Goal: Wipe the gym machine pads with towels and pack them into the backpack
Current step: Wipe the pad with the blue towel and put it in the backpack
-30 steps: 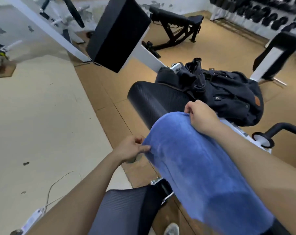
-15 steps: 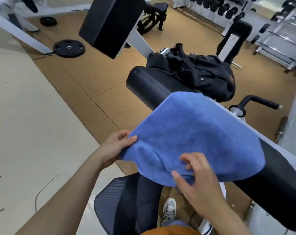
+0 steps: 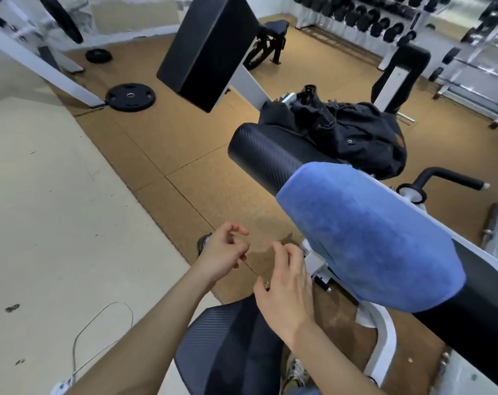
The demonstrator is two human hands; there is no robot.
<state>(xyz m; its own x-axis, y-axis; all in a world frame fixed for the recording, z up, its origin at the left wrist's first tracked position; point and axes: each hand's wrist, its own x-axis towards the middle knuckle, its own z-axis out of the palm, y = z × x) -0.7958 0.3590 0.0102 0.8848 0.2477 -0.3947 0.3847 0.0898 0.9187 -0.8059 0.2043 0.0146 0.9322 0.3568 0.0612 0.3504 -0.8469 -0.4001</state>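
Note:
A blue towel [image 3: 364, 232] lies draped over the long black pad [image 3: 273, 158] of the gym machine. A dark backpack [image 3: 353, 132] rests on the far end of that pad. My left hand [image 3: 223, 252] hovers low and left of the towel with loosely curled fingers and holds nothing. My right hand [image 3: 287, 286] is beside it, fingers relaxed and apart, also holding nothing. Neither hand touches the towel. A black mesh seat pad [image 3: 227, 346] sits below my hands.
A square black pad [image 3: 206, 47] on a white arm hangs above the floor. A weight plate [image 3: 130, 96] lies on the cork floor at the left. A bench [image 3: 267, 38] and a dumbbell rack [image 3: 367, 15] stand at the back. A handle [image 3: 447, 178] juts out right of the pad.
Both hands have let go of the blue towel and dropped down to the left of it. The towel now lies on the pad by itself.

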